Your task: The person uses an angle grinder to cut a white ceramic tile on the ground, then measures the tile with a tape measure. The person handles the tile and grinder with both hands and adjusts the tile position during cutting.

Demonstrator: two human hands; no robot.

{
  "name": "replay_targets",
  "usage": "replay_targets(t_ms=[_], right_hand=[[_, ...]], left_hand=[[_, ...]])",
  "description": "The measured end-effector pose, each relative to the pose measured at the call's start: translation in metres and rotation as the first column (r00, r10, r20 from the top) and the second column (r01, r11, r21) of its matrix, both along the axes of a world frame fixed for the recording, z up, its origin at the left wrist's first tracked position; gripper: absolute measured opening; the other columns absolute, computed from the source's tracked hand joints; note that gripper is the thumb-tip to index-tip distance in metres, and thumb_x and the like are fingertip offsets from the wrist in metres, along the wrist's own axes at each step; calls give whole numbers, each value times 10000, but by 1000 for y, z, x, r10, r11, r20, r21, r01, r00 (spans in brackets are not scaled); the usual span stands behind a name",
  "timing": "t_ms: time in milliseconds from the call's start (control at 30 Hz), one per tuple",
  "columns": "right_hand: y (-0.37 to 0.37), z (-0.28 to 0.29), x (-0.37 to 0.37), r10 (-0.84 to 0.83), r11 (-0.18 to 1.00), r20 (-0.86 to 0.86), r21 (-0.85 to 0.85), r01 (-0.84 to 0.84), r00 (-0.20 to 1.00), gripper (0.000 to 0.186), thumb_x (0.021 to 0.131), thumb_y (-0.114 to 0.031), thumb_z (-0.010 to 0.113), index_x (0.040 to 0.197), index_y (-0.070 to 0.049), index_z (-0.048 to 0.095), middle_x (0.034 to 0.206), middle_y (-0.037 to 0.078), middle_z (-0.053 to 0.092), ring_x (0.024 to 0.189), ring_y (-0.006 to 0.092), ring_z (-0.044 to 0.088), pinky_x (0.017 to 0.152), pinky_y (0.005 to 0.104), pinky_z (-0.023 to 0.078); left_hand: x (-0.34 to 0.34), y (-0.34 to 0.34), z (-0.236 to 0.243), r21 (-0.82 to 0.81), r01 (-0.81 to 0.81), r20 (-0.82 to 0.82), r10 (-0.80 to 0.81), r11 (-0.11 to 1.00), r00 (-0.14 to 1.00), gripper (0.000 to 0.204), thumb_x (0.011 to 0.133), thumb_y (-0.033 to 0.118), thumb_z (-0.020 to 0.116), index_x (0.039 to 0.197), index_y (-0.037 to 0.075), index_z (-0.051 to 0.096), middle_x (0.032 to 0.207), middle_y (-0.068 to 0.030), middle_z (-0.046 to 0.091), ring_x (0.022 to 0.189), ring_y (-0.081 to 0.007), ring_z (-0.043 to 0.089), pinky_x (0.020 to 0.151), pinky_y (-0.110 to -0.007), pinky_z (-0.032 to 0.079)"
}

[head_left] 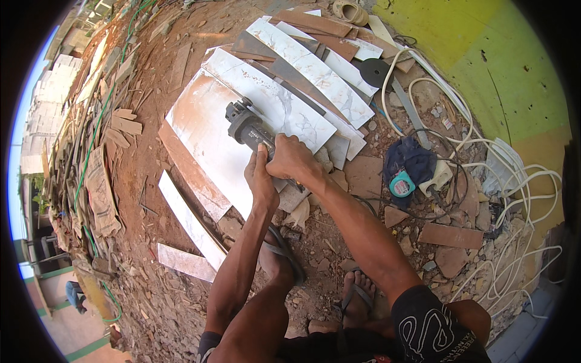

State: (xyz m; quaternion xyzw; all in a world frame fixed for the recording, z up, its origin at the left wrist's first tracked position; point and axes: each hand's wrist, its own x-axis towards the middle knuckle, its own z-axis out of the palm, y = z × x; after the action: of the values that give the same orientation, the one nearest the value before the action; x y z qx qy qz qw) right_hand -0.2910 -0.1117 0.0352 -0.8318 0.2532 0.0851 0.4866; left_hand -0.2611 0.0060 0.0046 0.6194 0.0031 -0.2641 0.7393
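In the centre of the frame, the left hand (260, 175) and the right hand (293, 158) both have their fingers curled closed around a black, cylindrical power tool (248, 128), its head over a large white marbled tile (209, 154) smeared with brown dust. A round black disc (374, 72) lies at the upper right, and a turquoise tape measure (402, 184) sits against a crumpled dark-blue cloth (414, 156) right of centre.

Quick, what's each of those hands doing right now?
Left hand: closed, holding the black, cylindrical handheld power tool.
Right hand: closed, holding the same tool.
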Motion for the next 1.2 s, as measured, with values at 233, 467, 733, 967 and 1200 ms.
replay_targets(t_ms=[233,467,733,967,1200], right_hand=[[-1,2,-2,5,1000,-14,7,-5,1000,585,795,-307,707,1137,152,586,1061,390,662,1022,499,690,857,496,588],[-1,0,-4,10,1000,6,-3,-10,1000,595,812,-336,705,1135,149,586,1051,389,665,1009,499,694,845,500,590],[-1,-2,-8,10,1000,1,18,-10,1000,593,825,-345,697,1140,145,586,1056,387,665,1006,499,695,836,504,591],[-1,1,-11,24,999,-6,24,-24,1000,601,838,-353,695,1150,147,577,1071,387,660,1027,499,688,853,509,584],[-3,8,-15,10,1000,-54,28,-8,999,559,830,-300,688,1173,126,574,1144,353,647,1099,479,660,922,486,562]], left_hand=[[-3,-1,2,-8,-9,14,9,1000,1000,406,1076,318,532,1282,-28,584,1114,-61,660,999,-122,604,919,-297,482],[-4,-1,1,-14,3,22,-3,1000,1000,402,1081,314,522,1283,-27,582,1115,-62,657,996,-122,603,908,-298,485],[-9,-3,5,-19,-8,-2,8,1000,1000,396,1080,312,523,1289,-20,577,1112,-58,654,994,-124,604,908,-301,486],[-12,-1,5,-1,-8,-6,8,1000,1000,402,1081,310,521,1300,-23,572,1116,-64,656,996,-128,609,912,-306,491],[-15,-2,5,-27,3,-29,-4,1000,1000,415,1080,306,525,1322,-29,561,1144,-80,658,1011,-136,621,913,-304,503]])
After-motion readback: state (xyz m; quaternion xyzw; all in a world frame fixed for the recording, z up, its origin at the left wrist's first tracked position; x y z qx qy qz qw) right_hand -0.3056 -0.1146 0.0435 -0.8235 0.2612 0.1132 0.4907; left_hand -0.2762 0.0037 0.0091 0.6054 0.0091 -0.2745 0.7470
